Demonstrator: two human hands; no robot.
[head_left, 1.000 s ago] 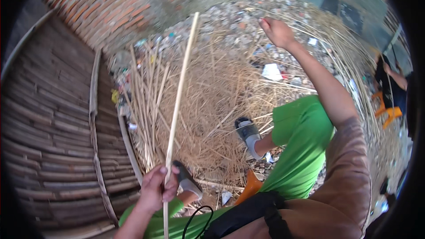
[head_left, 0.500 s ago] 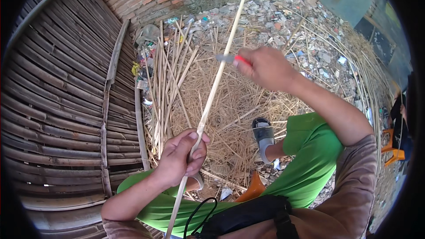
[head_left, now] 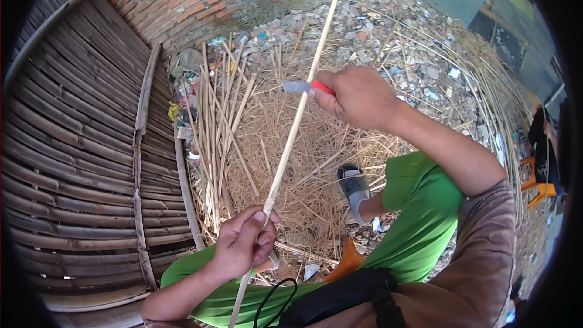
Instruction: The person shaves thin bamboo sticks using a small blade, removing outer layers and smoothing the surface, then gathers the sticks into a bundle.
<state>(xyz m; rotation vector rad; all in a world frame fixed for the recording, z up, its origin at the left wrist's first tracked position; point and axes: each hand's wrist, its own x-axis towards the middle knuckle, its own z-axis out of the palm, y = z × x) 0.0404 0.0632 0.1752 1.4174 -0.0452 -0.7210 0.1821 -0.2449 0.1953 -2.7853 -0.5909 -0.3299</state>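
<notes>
A long, pale bamboo strip point(head_left: 289, 144) slants from my lap up toward the brick wall. My left hand point(head_left: 246, 240) is closed round its lower part, thumb along the strip. In my right hand point(head_left: 362, 98) is a knife point(head_left: 296, 87) with a red handle and a short grey blade. The blade lies across the upper part of the strip and touches it, its tip pointing left. My right fingers wrap the handle and hide most of it.
Thin shavings point(head_left: 297, 176) cover the ground before me. Cut bamboo strips point(head_left: 221, 109) lie in a pile at the left, beside a bamboo slat wall point(head_left: 73, 164). A brick wall point(head_left: 188, 0) stands behind rubble. At the far right, a person point(head_left: 543, 146) is near an orange chair point(head_left: 537, 185).
The knife and my right hand have shifted slightly left and down, with more blade showing past the strip. My left hand with the strip sits a little lower in view.
</notes>
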